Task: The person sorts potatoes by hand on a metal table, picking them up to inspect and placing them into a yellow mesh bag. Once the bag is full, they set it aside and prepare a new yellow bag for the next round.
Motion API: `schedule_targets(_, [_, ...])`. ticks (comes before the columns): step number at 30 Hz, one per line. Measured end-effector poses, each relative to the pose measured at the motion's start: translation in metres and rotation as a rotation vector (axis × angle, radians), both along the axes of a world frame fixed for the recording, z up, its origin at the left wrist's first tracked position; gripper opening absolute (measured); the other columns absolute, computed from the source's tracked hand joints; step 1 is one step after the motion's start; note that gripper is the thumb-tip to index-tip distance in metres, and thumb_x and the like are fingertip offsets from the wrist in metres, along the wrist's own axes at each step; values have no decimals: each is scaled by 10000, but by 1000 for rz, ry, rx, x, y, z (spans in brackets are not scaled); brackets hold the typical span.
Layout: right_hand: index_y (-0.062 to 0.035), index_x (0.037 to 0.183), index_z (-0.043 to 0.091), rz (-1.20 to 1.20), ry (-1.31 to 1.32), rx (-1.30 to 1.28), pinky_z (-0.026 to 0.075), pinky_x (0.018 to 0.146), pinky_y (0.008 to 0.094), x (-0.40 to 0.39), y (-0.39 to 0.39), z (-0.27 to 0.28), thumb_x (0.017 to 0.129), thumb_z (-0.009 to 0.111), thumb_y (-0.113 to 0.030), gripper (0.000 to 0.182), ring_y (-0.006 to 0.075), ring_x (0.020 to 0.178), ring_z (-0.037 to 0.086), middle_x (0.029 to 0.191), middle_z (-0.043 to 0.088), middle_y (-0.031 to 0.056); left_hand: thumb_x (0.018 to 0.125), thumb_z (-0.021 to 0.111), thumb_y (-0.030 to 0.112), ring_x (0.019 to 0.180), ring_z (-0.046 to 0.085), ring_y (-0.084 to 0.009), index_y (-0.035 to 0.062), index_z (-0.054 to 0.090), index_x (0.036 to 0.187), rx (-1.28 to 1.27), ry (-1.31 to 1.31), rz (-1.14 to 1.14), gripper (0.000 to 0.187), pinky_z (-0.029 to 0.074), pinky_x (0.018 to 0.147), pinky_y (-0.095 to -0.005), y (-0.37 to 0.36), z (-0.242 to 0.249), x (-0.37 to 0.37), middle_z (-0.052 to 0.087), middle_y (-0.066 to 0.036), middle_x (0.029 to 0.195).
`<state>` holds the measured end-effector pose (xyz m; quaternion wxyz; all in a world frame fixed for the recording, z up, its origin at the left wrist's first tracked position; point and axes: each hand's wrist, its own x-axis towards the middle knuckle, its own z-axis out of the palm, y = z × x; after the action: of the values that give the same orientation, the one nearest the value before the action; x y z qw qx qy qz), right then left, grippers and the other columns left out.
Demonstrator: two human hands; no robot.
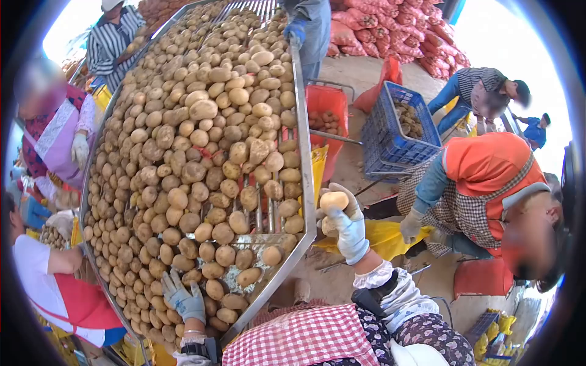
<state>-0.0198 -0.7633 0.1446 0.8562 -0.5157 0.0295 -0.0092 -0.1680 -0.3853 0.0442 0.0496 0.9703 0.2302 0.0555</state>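
A large metal sorting table is heaped with potatoes, some pale and clean, some brown with soil. My left hand, in a light blue-and-white glove, lies on the potatoes at the near end, its fingers spread and not wrapped around any. Past the table's right rim, my right hand, gloved alike, is raised and closed around potatoes. One pale potato shows at the fingertips, and another is partly hidden below it against the palm.
Blue plastic crates and a red bin, both with potatoes, stand right of the table. A person in an orange top bends close by on the right. Other workers line the left side. Red mesh sacks are piled behind.
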Motion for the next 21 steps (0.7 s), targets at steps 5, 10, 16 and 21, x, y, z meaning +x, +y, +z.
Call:
schedule_targets(5, [-114, 1098, 576, -14, 464, 385, 566, 617, 363, -10, -64, -75, 937, 523, -483, 407, 223, 737, 651, 975, 656, 85, 881, 542, 337, 1391, 241, -378, 93, 329, 1453, -1, -4, 12, 658, 197, 1129, -493, -1, 3, 0, 234, -183, 1530])
schedule_targets(10, [-182, 906, 579, -63, 714, 220, 490, 524, 340, -3, -90, -142, 951, 480, -506, 342, 178, 602, 575, 768, 603, 3, 891, 519, 376, 1404, 215, -370, 93, 333, 1453, 0, 48, 32, 656, 189, 1126, -507, -2, 5, 0, 213, -165, 1543])
schedule_targets(16, [-127, 1099, 569, -632, -49, -237, 480, 678, 303, 187, -88, -12, 935, 551, -447, 360, 131, 751, 561, 911, 577, 11, 889, 511, 375, 1400, 223, -378, 79, 337, 1447, 27, 26, 8, 655, 193, 1128, -508, 0, -2, -3, 232, -170, 1532])
schedule_targets(21, [-169, 903, 571, -264, 218, 72, 501, 602, 305, 138, -76, -71, 949, 521, -404, 245, 164, 640, 580, 744, 605, -2, 880, 525, 356, 1396, 228, -383, 72, 334, 1446, 21, 7, 18, 662, 197, 1131, -504, 0, -3, -3, 239, -176, 1527])
